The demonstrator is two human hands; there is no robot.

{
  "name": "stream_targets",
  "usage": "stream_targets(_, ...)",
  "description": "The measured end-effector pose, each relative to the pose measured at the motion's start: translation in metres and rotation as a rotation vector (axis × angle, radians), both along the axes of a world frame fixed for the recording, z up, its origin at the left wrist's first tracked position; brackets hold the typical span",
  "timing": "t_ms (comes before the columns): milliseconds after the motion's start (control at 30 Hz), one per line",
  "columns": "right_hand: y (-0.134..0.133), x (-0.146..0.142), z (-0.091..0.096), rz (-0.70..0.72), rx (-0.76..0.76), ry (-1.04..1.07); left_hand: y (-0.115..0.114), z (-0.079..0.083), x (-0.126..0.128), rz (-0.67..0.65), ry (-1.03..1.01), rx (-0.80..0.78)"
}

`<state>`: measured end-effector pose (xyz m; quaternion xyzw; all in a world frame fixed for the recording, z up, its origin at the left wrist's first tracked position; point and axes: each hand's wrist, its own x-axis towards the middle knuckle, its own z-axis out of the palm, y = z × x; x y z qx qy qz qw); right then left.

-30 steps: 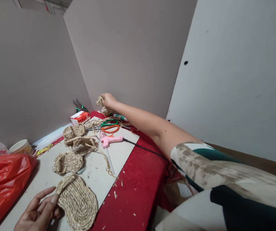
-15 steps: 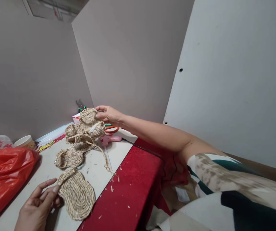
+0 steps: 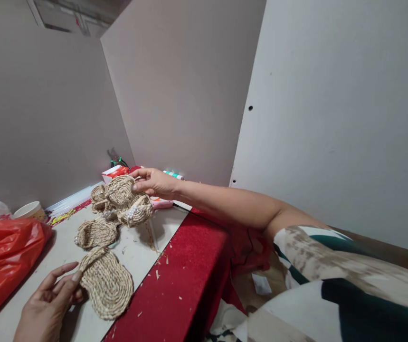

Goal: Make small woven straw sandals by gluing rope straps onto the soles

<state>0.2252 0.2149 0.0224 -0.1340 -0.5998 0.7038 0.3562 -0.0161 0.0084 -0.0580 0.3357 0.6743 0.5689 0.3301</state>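
My right hand (image 3: 156,183) is stretched out over the table and grips a small woven straw sandal (image 3: 129,200) with a beaded strap, held just above the white board (image 3: 137,247). My left hand (image 3: 45,304) rests at the near left, its fingers pinching the edge of a flat woven straw sole (image 3: 107,283) that lies on the board. Two more straw sandals lie between them: one (image 3: 95,232) near the sole and one (image 3: 99,197) behind the held sandal.
A red plastic bag (image 3: 2,254) lies at the left with a paper cup (image 3: 29,210) behind it. A red-and-white box (image 3: 113,172) and pliers (image 3: 116,159) sit by the back wall. A red cloth (image 3: 189,270) covers the table's right part. Grey panels wall in the table.
My right hand came back from the far wall with a straw sandal and brought it down toward the others. The left hand stayed on the flat sole.
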Motion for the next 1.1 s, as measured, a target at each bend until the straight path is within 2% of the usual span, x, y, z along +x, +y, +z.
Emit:
stream_targets(267, -0.006, -0.003, -0.003, 0.012, -0.040, 0.004, 0.000, 0.007, 0.004, 0.021, -0.018, -0.016)
stream_targets(467, -0.009, -0.005, -0.005, -0.060, -0.030, -0.004, -0.001, 0.008, 0.006, 0.032, -0.043, -0.016)
stream_targets(800, -0.015, -0.009, -0.006, -0.130, -0.140, -0.013, -0.002, 0.007, 0.003, 0.003, -0.022, -0.013)
stream_targets(1100, -0.026, -0.009, -0.006, -0.130, -0.071, -0.025, -0.001, 0.008, 0.005, 0.013, -0.031, -0.012)
